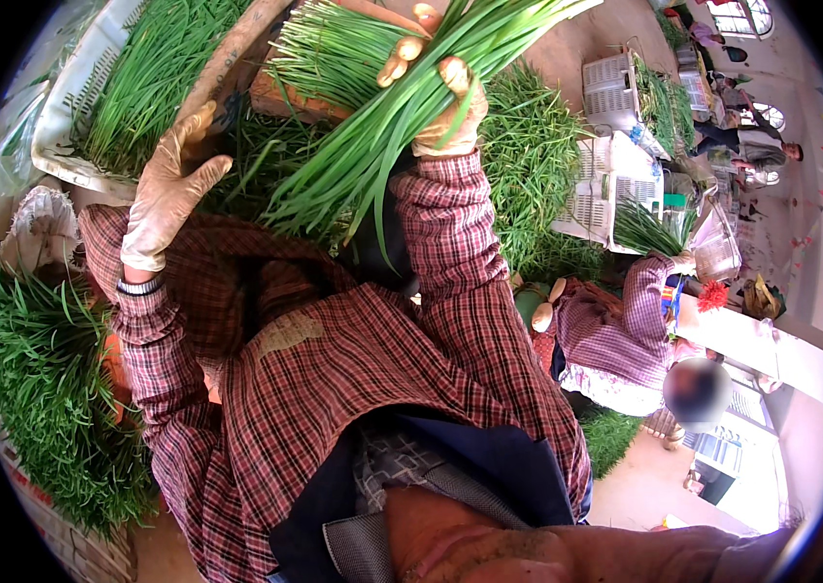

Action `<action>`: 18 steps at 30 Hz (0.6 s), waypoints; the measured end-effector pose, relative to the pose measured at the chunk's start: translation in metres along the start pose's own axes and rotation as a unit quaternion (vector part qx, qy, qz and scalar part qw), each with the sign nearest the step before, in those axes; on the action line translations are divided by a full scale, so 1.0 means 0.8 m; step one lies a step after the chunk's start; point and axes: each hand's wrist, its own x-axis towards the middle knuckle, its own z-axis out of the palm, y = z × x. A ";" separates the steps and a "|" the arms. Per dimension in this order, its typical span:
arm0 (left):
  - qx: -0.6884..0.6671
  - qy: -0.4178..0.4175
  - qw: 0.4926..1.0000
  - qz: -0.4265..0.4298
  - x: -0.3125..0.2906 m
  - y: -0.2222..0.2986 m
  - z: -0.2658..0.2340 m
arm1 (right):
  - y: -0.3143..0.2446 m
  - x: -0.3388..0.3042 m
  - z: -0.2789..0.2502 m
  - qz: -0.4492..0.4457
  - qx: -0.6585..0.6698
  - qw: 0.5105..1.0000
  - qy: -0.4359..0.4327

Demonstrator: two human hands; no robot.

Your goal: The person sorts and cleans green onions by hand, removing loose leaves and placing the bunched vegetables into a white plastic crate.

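Observation:
My right hand (452, 115), in a pale thin glove, is closed around a large bunch of long flat green leaves that look like garlic chives (372, 146). The bunch lies slantwise, its leaf tips hanging toward my lap. Gloved fingertips show on the bunch's far side. To the left, my gloved left hand (170, 194) is held open, thumb and fingers apart, with nothing in it. Just beyond the held bunch, another bunch of chives (324, 53) with pale stem ends rests on a reddish-brown block-like support (280, 97).
A white crate (54, 146) of chives stands at far left, beside a curved brown bar (236, 49). Loose greens (533, 155) heap right of my arm; more greens (52, 389) lie at left. A co-worker (605, 330) sits at right near white crates (615, 185).

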 end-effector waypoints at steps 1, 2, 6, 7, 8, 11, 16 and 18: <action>-0.048 -0.001 0.999 0.004 0.006 0.006 0.000 | -0.001 0.000 0.006 0.007 -0.011 1.000 0.011; -0.097 -0.002 0.995 0.007 0.011 0.016 0.001 | -0.002 -0.001 0.013 0.014 -0.022 0.999 0.022; -0.198 -0.029 0.974 0.105 0.031 0.059 0.005 | 0.013 0.002 0.035 0.184 -0.105 0.977 0.015; -0.208 -0.043 0.972 0.105 0.039 0.058 0.007 | 0.017 0.003 0.052 0.230 -0.132 0.964 0.021; -0.240 -0.038 0.963 0.119 0.044 0.057 0.010 | 0.027 0.005 0.067 0.281 -0.153 0.947 0.025; -0.325 -0.057 0.937 0.112 0.068 0.049 0.019 | 0.063 0.010 0.067 0.326 -0.168 0.928 -0.071; -0.440 0.006 0.892 0.105 0.079 0.049 0.017 | 0.086 0.026 0.077 0.406 -0.241 0.871 -0.138; -0.423 0.053 0.897 0.121 0.077 0.054 0.013 | 0.109 0.032 0.059 0.395 -0.351 0.836 -0.150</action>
